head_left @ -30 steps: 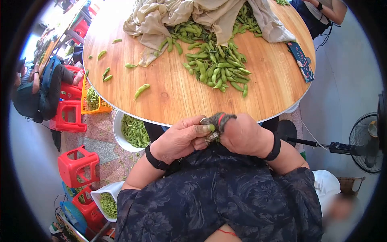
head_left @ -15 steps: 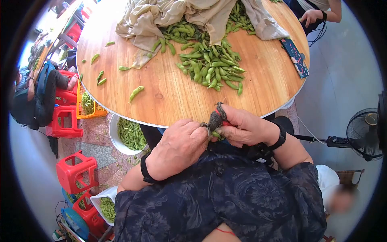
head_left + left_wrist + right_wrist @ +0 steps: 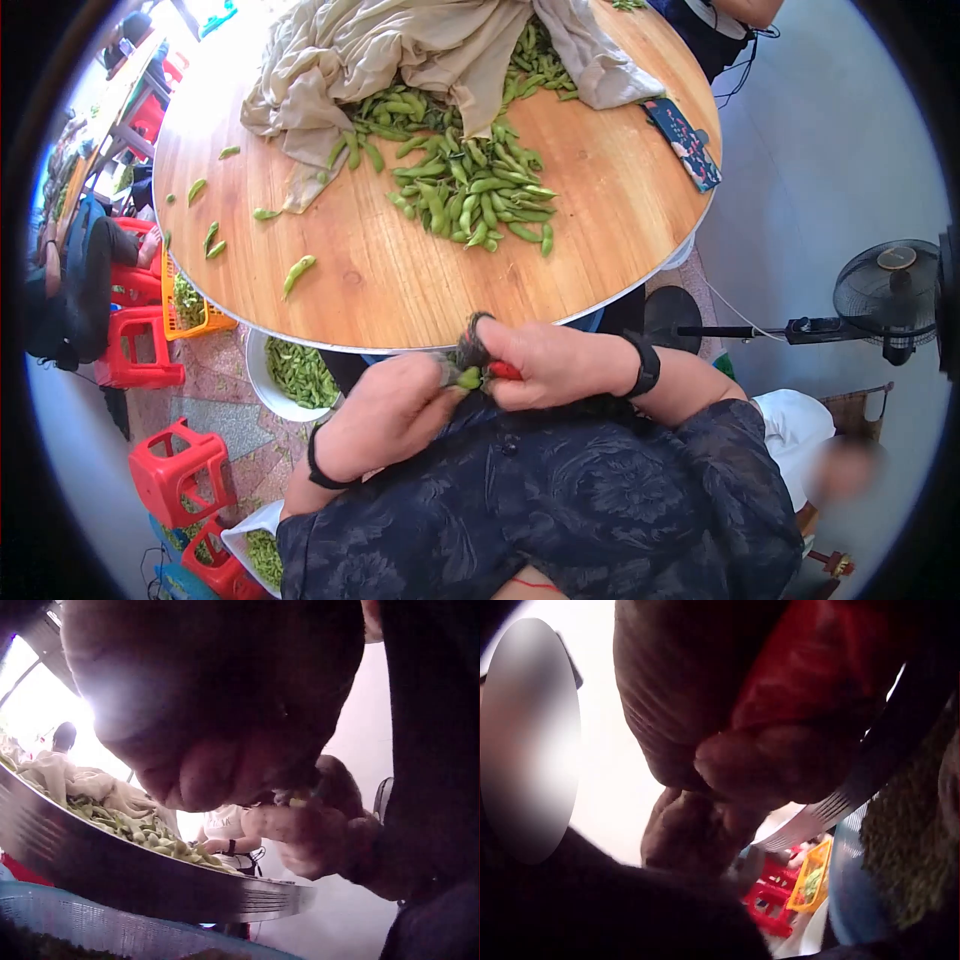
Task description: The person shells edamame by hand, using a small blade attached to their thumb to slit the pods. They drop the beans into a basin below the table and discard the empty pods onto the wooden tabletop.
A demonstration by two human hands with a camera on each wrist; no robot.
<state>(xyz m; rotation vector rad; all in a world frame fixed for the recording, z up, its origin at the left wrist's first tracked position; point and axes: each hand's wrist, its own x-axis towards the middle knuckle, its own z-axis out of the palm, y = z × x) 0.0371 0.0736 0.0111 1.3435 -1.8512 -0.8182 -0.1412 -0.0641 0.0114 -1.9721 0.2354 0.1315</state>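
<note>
Both hands meet in front of my body at the table's near edge. My left hand [image 3: 390, 408], its back turned up, pinches a green soybean pod [image 3: 469, 378] at its fingertips. Against the pod comes my right hand [image 3: 545, 366], whose fingers curl round a smooth red object [image 3: 506, 371]; the hand covers most of it and I cannot tell its kind. Dark, dirty wrapping [image 3: 474, 343] shows between the hands at the fingertips. In the right wrist view the red object [image 3: 802, 675] runs under dark, backlit fingers [image 3: 757, 761].
A pile of soybean pods [image 3: 470, 190] lies on the round wooden table [image 3: 400, 300], partly under a beige cloth [image 3: 350, 70]. A patterned dark-blue item [image 3: 683, 145] is at the right. Below left stand a white tub [image 3: 262, 385] of pods and red stools [image 3: 180, 470]; a fan [image 3: 885, 300] stands right.
The head view has shifted, so the table sits further left and lower. My left hand has turned back-up from its earlier thumb-up pose; the hands have stayed close together.
</note>
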